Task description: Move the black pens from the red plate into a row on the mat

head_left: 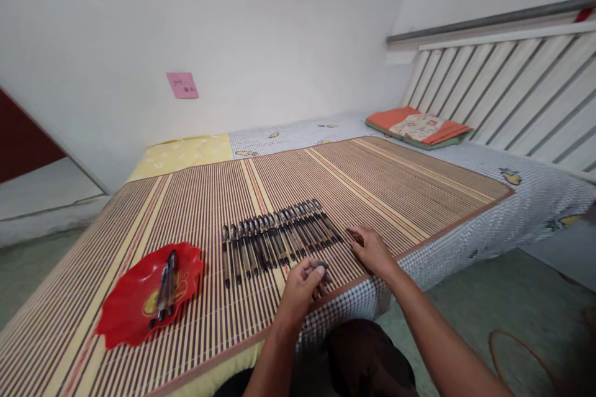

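A row of several dark pens [274,239] lies side by side on a striped bamboo mat [395,180]. My left hand [300,288] is closed in a pinch on a small dark piece, maybe a pen cap [319,265], just in front of the row. Beside the row's right end, my right hand [372,251] rests on the mat with its fingers drawn together over a dark pen [354,236]. A red scalloped plate [135,316] at the left holds a few more pens [164,288].
The mat covers a low bed with a checked sheet [535,198] against a white wall. Folded orange cloth [419,127] lies at the far right corner by a slatted rail [512,87]. A pink note [182,85] sticks on the wall. Floor lies to the right.
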`<state>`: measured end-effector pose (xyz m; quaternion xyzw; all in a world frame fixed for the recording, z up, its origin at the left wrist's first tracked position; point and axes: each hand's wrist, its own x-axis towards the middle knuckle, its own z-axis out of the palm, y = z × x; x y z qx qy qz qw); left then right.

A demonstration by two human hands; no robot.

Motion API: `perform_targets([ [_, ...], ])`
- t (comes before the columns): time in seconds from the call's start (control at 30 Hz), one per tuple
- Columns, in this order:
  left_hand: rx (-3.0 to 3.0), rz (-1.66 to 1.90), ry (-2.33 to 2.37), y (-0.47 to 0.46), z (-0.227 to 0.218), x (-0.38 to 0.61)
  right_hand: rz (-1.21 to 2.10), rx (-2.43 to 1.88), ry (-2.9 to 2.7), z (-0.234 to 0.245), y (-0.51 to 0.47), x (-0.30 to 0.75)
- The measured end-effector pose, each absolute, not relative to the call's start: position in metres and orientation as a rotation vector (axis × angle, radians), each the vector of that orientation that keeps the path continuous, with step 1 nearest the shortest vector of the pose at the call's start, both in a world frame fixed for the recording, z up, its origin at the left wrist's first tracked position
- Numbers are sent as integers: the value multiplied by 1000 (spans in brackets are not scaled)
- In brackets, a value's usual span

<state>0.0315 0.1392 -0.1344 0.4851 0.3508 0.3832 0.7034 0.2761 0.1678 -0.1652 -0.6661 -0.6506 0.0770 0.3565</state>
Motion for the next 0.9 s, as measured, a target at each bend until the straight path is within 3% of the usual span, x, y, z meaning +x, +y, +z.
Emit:
perform_targets([
  [0.53, 1059, 858, 769, 143, -141, 32, 52, -1826, -1824, -161, 169, 264],
  [0.73, 1058, 855, 776, 145, -146, 34, 74, -1725, -1587, -149, 158, 254],
  [0.83, 1026, 881, 770, 147, -141, 35, 261, -1569, -1350, -139, 145, 227],
  [0.9, 966, 877, 728, 141, -130, 29, 588, -1491, -1226, -135, 134, 198],
])
